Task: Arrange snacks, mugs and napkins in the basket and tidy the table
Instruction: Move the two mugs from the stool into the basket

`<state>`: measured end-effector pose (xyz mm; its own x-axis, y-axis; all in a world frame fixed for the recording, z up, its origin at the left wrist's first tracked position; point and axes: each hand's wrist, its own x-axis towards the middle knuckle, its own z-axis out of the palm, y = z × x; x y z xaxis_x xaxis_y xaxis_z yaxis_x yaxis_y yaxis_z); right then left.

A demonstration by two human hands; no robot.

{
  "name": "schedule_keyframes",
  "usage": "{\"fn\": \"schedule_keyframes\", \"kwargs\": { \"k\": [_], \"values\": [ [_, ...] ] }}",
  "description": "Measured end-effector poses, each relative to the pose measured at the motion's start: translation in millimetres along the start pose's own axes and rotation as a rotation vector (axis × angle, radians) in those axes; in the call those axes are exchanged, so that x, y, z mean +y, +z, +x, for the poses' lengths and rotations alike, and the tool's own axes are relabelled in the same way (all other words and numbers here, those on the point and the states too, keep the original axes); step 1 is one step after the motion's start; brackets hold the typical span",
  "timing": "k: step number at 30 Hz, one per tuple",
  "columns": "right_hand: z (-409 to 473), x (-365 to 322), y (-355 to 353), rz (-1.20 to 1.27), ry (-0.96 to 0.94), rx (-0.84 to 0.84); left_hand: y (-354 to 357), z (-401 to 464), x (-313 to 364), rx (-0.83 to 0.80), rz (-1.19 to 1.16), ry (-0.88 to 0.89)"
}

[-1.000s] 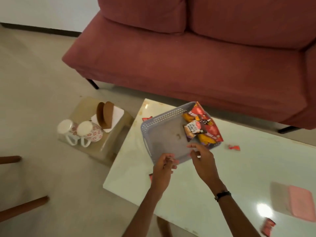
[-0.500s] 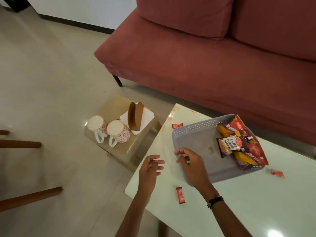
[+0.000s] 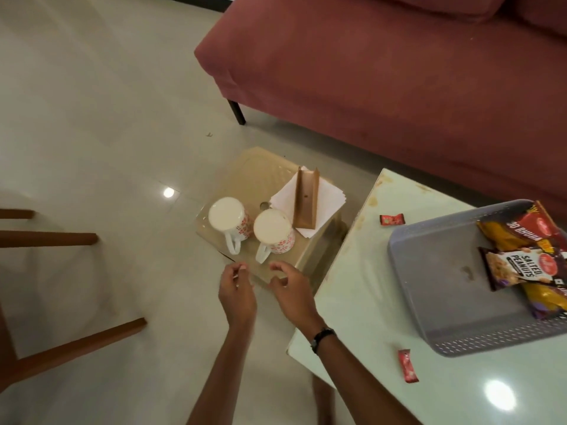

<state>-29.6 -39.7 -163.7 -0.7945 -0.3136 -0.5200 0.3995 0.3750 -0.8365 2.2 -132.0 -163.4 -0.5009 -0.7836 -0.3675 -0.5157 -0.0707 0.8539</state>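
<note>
- While both hands reach over the low stool, the head view takes in pale glossy floor tiles, a red sofa behind, and a glossy table at right; wooden chair legs enter from the left.
- Two mugs stand upside down side by side on the stool, handles toward the person; napkins lie just behind under a brown holder.
- Left hand and right hand hover just short of the mugs, fingers loosely curled, holding nothing; a watch is on the right wrist.
- Grey basket sits on the table with snack packets at its far right side; the frame edge cuts off both.
- Small red sachets lie on the table: one beyond the basket, one near its front corner; their print is unreadable.
- Stool stands just beside the table's corner; open floor lies to its left.
</note>
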Motion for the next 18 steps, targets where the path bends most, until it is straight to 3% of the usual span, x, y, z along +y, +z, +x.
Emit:
{"fn": "schedule_keyframes", "kwargs": {
  "k": [4,8,18],
  "values": [
    [20,-7,27,0.139,0.07,-0.013,-6,39,-1,0.048,0.067,0.008],
    [35,-8,40,0.234,0.12,-0.008,-5,63,4,-0.096,0.029,-0.008],
    [48,5,45,0.119,0.043,0.157,-9,96,-8,-0.352,0.066,0.053]
  ]
}}
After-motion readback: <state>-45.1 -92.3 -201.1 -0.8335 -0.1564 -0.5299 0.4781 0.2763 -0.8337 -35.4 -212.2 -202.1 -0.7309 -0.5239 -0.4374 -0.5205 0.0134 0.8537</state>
